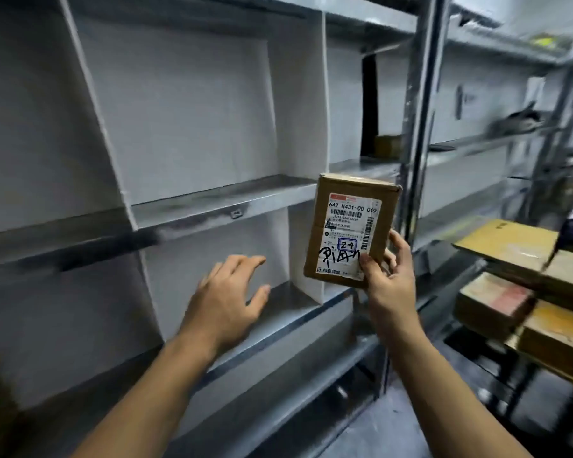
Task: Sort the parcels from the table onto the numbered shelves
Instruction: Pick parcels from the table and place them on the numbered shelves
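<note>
My right hand [389,279] grips the lower right corner of a small brown cardboard parcel [351,206] and holds it upright, label towards me. The white label shows barcodes, a handwritten "24" in a blue box and black scrawl. The parcel hangs in front of the grey metal shelf unit [219,200], at its right end beside the upright post. My left hand [232,302] is spread open, holding nothing, reaching towards the lower compartment whose white divider panel [306,256] stands just left of the parcel.
White dividers split the shelves into compartments that look bare. A steel post [420,127] separates this unit from a further rack on the right. A small brown box [387,145] sits one level up. Several cardboard parcels [510,246] are piled at right.
</note>
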